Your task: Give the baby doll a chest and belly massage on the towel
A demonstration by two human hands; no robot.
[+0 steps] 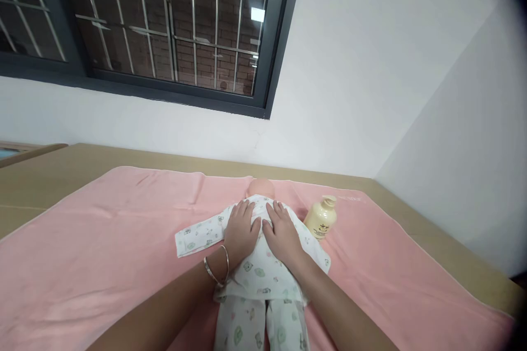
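Note:
A baby doll lies on a pink blanket, dressed in a white printed top and matching trousers. Only the bare top of its head shows beyond the collar. My left hand rests flat on the upper left of the top, fingers stretched out and pointing away from me. Flat on the upper right lies my right hand, its thumb close to the left one. Neither hand grips anything. The doll's left-side sleeve stretches out sideways; the other side hangs down beside my right forearm.
A cream pump bottle stands on the pink blanket, just right of the doll. Under the blanket is a tan tabletop, bordered by a white wall. A dark-framed window with metal bars is behind.

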